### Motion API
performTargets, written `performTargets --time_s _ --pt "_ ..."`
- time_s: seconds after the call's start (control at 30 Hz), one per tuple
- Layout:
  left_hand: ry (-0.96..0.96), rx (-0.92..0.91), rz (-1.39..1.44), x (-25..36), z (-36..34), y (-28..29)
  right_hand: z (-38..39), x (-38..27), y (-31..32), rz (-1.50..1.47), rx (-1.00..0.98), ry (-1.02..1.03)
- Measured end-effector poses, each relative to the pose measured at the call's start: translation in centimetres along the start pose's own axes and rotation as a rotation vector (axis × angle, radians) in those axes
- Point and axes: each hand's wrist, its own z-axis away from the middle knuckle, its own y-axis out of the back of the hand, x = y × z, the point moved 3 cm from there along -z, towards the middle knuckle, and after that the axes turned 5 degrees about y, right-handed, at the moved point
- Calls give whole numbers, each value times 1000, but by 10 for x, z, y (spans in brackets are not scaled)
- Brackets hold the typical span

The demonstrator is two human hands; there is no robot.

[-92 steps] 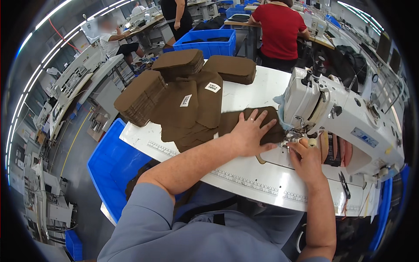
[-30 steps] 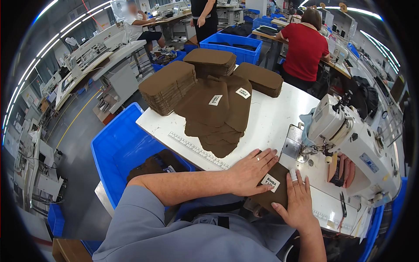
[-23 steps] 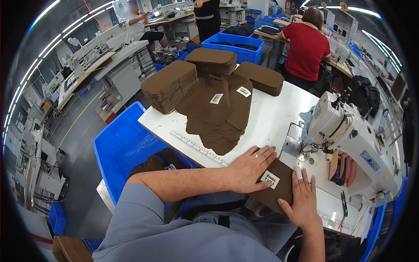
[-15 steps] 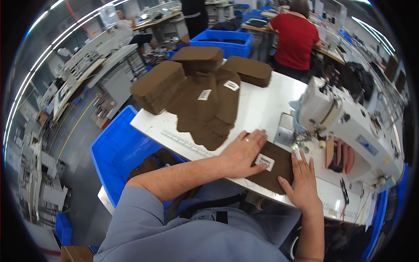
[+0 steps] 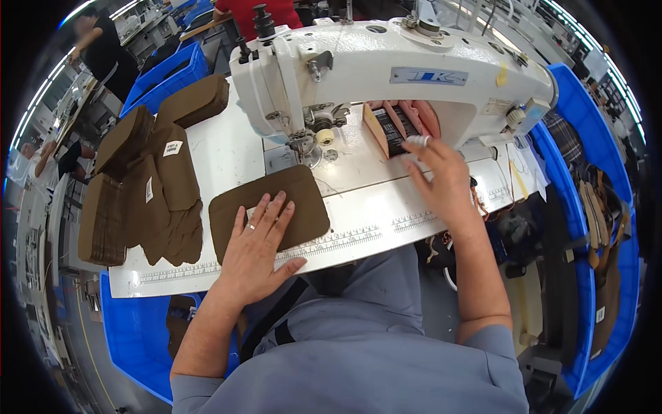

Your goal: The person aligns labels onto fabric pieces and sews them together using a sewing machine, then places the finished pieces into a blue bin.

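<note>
Bin point(image 5: 131, 338), blue, stood near left, below table point(image 5: 372, 207) level, brown cloth inside. Ruler point(image 5: 345, 238) ran along near table edge. Left hand point(image 5: 258, 252) lay flat on brown panel point(image 5: 307, 203), fingers spread and released, ring on one. Panel rested flat on table, left of centre, partly over ruler, just on near side of machine's needle area. Right hand point(image 5: 445, 179) hung above table farther right, thumb and forefinger apart, white wrap on a fingertip; other fingers hidden, so could not tell whether they grasped anything. Pink and black pieces point(image 5: 396, 127) stood just beyond it, under arm of white machine point(image 5: 345, 58). Far left: loose labelled pile point(image 5: 155, 207), brown stacks point(image 5: 103, 221) around it. Beyond, person in black point(image 5: 103, 48) stood.
</note>
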Motion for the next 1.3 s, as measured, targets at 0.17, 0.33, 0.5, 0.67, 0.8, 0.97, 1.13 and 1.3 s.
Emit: performTargets --time_s 0.17,0.33,0.5,0.67,0.8,0.97,1.13,1.3 --pt "-11 3 -10 -6 -11 2 -9 27 -5 -32 7 -61" --pt "24 71 121 -6 -9 3 -7 27 -27 48 -74 -8" --pt "-106 228 156 -1 -5 7 -3 30 -29 45 -20 -13" --pt "-292 342 361 40 -14 12 -5 14 -15 -2 114 62" --pt "211 -25 1882 65 -59 -17 5 -34 -3 -166 100 197" --pt "222 -74 1856 65 -92 -34 11 -41 8 -283 73 192" --pt "196 20 1917 63 -89 -37 1 34 0 -276 73 -273" --pt "175 11 1886 69 -87 -35 -1 56 -27 -16 -65 -218"
